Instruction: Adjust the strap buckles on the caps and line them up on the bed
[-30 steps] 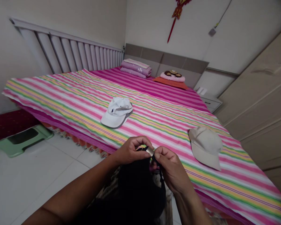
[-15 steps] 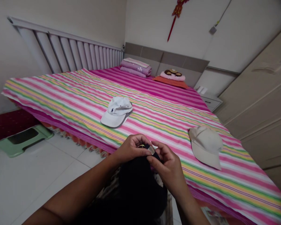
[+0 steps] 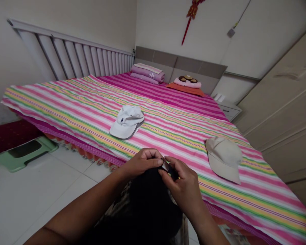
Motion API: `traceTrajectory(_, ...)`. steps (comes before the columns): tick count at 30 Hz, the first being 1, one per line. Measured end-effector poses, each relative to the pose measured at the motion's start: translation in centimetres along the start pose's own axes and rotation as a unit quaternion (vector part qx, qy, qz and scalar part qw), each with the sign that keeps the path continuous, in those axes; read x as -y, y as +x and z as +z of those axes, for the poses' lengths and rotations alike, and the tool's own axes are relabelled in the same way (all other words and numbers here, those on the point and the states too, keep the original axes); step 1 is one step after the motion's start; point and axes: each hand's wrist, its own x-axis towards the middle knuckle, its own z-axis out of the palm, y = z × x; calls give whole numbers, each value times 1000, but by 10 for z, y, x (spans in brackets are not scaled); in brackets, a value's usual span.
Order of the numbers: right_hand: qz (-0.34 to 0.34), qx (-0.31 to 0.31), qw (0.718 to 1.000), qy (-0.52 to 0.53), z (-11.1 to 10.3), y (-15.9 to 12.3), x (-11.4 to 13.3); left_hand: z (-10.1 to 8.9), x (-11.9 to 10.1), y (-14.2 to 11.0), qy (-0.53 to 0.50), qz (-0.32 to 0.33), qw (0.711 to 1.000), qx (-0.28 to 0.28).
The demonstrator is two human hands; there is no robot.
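Note:
Low in the middle of the head view is a black cap (image 3: 153, 200), its lower part merging with dark clothing. A dark strap with a small silvery buckle (image 3: 165, 166) runs between my two hands at its top. My left hand (image 3: 144, 161) is closed, with thumb and fingers pinching the strap on the buckle's left side. From the right, my right hand (image 3: 185, 182) grips the strap by the buckle between thumb and fingers. Beyond my hands a white cap (image 3: 127, 121) lies on the striped bed sheet, brim toward me. A beige cap (image 3: 224, 158) rests to the right.
The striped sheet (image 3: 81, 98) covers the near part of the bed. Folded purple bedding (image 3: 146, 74) and a pink and orange pile (image 3: 186, 85) sit by the headboard (image 3: 165, 61). A green stool (image 3: 25, 154) stands left on the floor; a wardrobe (image 3: 290, 112) is right.
My fingers have shifted slightly around the buckle, and the left thumb now sits close against it. The buckle is tilted a little differently. Both caps on the bed stay put.

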Motion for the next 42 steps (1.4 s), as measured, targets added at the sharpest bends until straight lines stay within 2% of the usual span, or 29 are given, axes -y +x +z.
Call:
traceTrajectory(5,4,2,1000,-4,-1,-1,2,-1,-2,-3,-4,1,1000,-2)
traceTrajectory(12,77,17,995,61,-5,-3,3,-6,-4,-5,-61,18,997,-41)
traceTrajectory(15,112,40,987,109,-5,-3,0,-8,-9,-4,-66,4,998,-24)
traceTrajectory(17,137,63,978,146,-5,-2,-1,-9,-15,-2,-21,-23,999,-1)
traceTrajectory(20,201,100,941,253,-5,2,-1,-8,-23,1,53,-107,991,60)
traceTrajectory(22,254,123,891,356,-8,5,-1,-6,-26,1,62,-159,981,92)
traceTrajectory(24,289,145,837,441,-12,7,-3,-4,-27,1,43,-184,977,96)
traceTrajectory(25,295,157,819,466,-15,7,-5,-3,-27,1,28,-188,978,92)
traceTrajectory(27,284,193,810,475,-19,6,-11,-2,-27,0,0,-193,978,84)
traceTrajectory(30,240,271,826,432,-21,2,-26,-2,-26,-1,-35,-195,978,61)
traceTrajectory(31,233,292,822,430,-20,0,-31,-3,-25,-1,-44,-195,978,54)
traceTrajectory(33,245,316,792,462,-16,-4,-41,-6,-23,-1,-58,-195,978,47)
traceTrajectory(35,271,299,758,512,-12,-7,-47,-9,-20,-1,-68,-191,978,47)
traceTrajectory(37,291,270,741,542,-8,-9,-48,-11,-18,-1,-76,-188,978,46)
traceTrajectory(42,291,207,748,560,-17,-7,-38,-6,-20,4,-82,-199,975,49)
